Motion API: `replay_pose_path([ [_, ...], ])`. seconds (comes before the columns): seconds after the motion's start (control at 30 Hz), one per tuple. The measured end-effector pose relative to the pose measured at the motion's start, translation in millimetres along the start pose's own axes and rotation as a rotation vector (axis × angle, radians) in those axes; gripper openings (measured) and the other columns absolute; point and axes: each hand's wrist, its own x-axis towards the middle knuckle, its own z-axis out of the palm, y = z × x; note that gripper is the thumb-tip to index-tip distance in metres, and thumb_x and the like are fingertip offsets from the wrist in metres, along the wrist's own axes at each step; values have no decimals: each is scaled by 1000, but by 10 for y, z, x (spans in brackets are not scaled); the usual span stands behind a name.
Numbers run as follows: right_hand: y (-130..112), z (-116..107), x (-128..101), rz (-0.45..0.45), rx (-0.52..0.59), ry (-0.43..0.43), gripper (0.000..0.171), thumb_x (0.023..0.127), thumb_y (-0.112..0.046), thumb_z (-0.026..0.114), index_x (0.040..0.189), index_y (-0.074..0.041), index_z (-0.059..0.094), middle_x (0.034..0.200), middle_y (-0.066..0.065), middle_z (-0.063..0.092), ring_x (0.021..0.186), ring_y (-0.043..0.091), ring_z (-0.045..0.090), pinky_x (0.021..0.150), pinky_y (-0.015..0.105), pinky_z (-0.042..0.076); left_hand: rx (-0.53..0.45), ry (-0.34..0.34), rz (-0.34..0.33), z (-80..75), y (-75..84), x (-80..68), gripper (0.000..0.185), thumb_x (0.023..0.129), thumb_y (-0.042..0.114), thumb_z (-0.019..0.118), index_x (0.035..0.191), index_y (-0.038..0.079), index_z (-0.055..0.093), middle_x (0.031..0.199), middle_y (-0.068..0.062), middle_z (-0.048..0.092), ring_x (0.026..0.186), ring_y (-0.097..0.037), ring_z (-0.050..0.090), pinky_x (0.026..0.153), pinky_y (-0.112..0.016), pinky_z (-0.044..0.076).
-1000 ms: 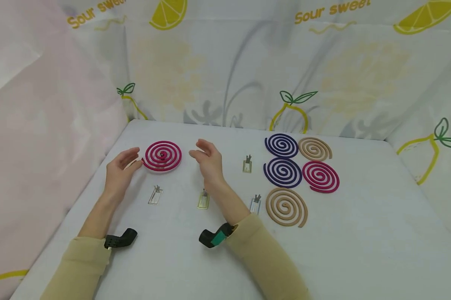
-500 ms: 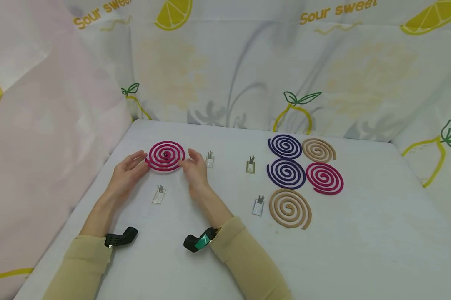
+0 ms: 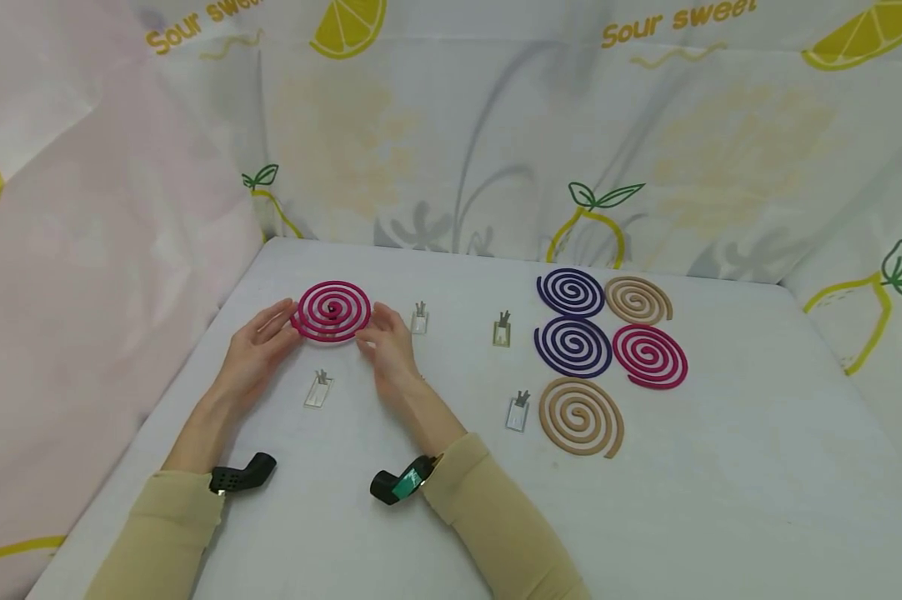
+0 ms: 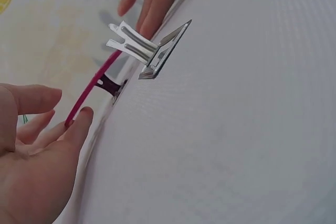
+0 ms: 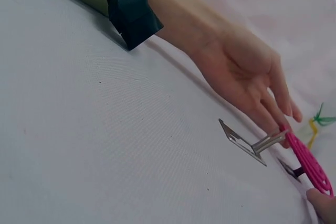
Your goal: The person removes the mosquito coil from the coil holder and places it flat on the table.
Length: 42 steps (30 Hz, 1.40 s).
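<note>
A pink mosquito coil [image 3: 334,286] sits level on a small stand at the left of the table. In the left wrist view the dark stem of this stand [image 4: 108,84] shows beneath it. My left hand [image 3: 254,348] lightly pinches the coil's left edge between thumb and fingers. At the opposite edge my right hand [image 3: 393,348] holds the rim with its fingertips; its exact contact is partly hidden. Nearest me lies a silver clip stand [image 3: 318,389], its upright prongs bare. Two more bare stands, one silver [image 3: 419,318] and one gold-coloured [image 3: 502,329], are right of the coil.
To the right lie two purple coils [image 3: 573,347], two tan coils [image 3: 582,451] and another pink coil [image 3: 649,357]. Another silver stand [image 3: 518,412] stands beside the lower tan coil. The right forearm hides most of one more stand. A printed cloth [image 3: 421,125] backs the table.
My right hand has moved left and down to the coil's right edge, and its fingers have closed in. The left hand has shifted slightly against the coil. The view has turned a little.
</note>
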Motion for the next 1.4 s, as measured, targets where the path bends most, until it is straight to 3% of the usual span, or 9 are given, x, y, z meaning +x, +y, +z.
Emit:
replay_pose_path([
  [0.27, -26, -16, -6, 2, 15, 4, 58, 86, 11, 56, 142, -3, 48, 147, 14, 49, 135, 26, 50, 106, 36, 49, 6, -2, 18, 15, -30, 8, 65, 101, 7, 56, 156, -2, 22, 161, -16, 26, 149, -17, 29, 101, -12, 45],
  [0.57, -68, 3, -25, -24, 19, -3, 56, 86, 12, 56, 139, -1, 50, 144, 15, 52, 134, 26, 51, 107, 38, 50, -76, 14, 49, 21, -17, -5, 61, 99, 2, 57, 153, -3, 28, 148, -9, 43, 121, 2, 56, 98, -15, 49],
  [0.9, -97, -2, -22, -22, -6, -11, 52, 87, 12, 56, 137, -1, 52, 140, 13, 54, 131, 25, 55, 103, 36, 52, -158, 32, 63, 40, 5, -34, 57, 99, 0, 56, 151, 0, 33, 139, -5, 52, 114, -5, 64, 95, -19, 52],
  [1.1, -113, -20, -9, -27, -1, -31, 51, 86, 13, 57, 136, 2, 52, 139, 14, 54, 127, 26, 57, 100, 34, 54, -155, 57, 50, 25, -5, -31, 55, 99, 2, 58, 150, 5, 37, 141, -5, 50, 112, -6, 65, 95, -21, 53],
  [1.27, -127, -56, -17, -33, -31, -35, 49, 86, 11, 59, 133, -1, 57, 134, 11, 57, 119, 26, 61, 97, 33, 56, -149, 70, 51, 12, -18, -28, 50, 98, 3, 60, 144, 10, 44, 138, -4, 51, 111, -5, 65, 96, -23, 52],
  [1.4, -140, -80, -25, -33, -55, -36, 45, 87, 9, 59, 131, -2, 59, 131, 11, 59, 110, 23, 63, 95, 33, 57, -150, 74, 57, 14, -22, -27, 54, 97, 3, 61, 148, 6, 40, 133, -2, 54, 107, -6, 66, 94, -22, 53],
])
